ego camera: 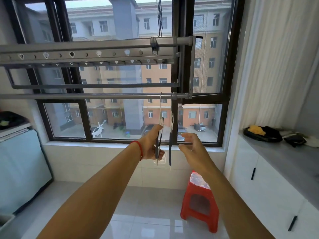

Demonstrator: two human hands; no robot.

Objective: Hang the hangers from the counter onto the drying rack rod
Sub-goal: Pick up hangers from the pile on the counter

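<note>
Two white-and-dark hangers hang edge-on from the grey drying rack rod, near its right end. My left hand grips the lower part of the left hanger. The right hanger hangs free beside it. My right hand is held up just right of that hanger, fingers relaxed and spread, holding nothing. Whether it touches the hanger I cannot tell.
A red plastic stool stands on the tiled floor below my right arm. The grey counter on the right carries a dark bundle with yellow cloth. A covered appliance stands at the left. The window lies straight ahead.
</note>
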